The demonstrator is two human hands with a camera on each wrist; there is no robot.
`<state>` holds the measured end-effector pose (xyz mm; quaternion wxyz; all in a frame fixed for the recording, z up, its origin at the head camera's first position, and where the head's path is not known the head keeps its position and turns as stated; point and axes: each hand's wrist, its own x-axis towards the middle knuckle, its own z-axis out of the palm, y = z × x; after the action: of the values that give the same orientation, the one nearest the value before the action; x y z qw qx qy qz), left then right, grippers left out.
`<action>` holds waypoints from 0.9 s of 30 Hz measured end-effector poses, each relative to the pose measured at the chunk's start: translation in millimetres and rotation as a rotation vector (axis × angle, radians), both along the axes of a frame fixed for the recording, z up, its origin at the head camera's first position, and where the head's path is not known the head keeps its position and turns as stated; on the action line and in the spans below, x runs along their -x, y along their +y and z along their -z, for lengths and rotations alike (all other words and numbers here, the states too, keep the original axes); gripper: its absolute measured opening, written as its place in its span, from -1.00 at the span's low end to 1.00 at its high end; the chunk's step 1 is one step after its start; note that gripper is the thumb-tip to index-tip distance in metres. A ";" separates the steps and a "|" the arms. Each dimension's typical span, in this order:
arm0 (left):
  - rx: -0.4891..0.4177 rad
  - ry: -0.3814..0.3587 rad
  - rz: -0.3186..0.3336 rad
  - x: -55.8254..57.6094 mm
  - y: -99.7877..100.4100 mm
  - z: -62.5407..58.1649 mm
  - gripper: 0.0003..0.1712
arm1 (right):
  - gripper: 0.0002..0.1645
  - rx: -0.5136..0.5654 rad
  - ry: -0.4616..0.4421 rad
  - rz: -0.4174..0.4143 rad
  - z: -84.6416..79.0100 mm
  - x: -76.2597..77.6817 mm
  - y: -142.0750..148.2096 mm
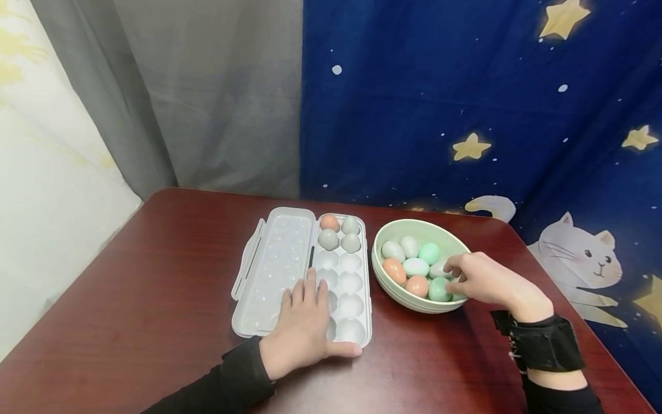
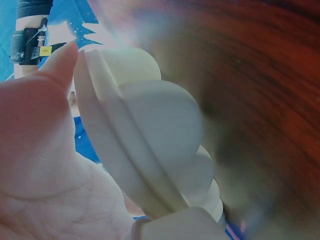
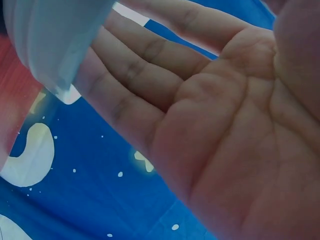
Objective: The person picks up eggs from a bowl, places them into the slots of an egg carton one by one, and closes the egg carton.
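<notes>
My left grip (image 1: 305, 325) lies open on the near end of the white plastic egg carton (image 1: 351, 283), fingers straight and spread, thumb stretched along its near edge. The carton lies on the reddish-brown wooden bench (image 1: 155, 287), its clear-white dimpled lid (image 1: 284, 253) folded out flat on the carton's left side.

Filling looks to be roughly a third done. The carton's two farthest rows are full, with one orange-brown egg (image 1: 329, 222) and three pale grey eggs (image 1: 350, 243). The cups nearer me that show are bare; my left grip partly hides a few.

What is left sits just right of the carton, in a round pale-green bowl (image 1: 434, 234): at least eight eggs, orange-brown, pale grey and mint-green. My right grip (image 1: 478, 276) reaches over the bowl's right rim, fingertips and thumb down among those eggs. I cannot tell whether it has closed on one.
</notes>
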<state>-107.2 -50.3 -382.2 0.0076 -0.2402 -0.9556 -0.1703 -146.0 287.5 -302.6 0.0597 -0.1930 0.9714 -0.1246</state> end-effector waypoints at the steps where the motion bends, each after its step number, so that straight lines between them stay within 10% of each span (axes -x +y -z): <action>1: -0.003 0.000 0.002 0.2 0.2 -0.3 0.49 | -0.70 -0.004 -0.005 0.003 0.3 0.6 0.0; 27: -0.012 0.054 0.014 -0.9 -0.6 3.6 0.47 | -0.74 -0.026 -0.072 -0.028 12.4 6.5 -1.8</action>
<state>-106.3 -50.8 -385.8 0.0336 -0.2513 -0.9524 -0.1694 -152.5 285.7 -315.1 0.0991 -0.2013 0.9673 -0.1179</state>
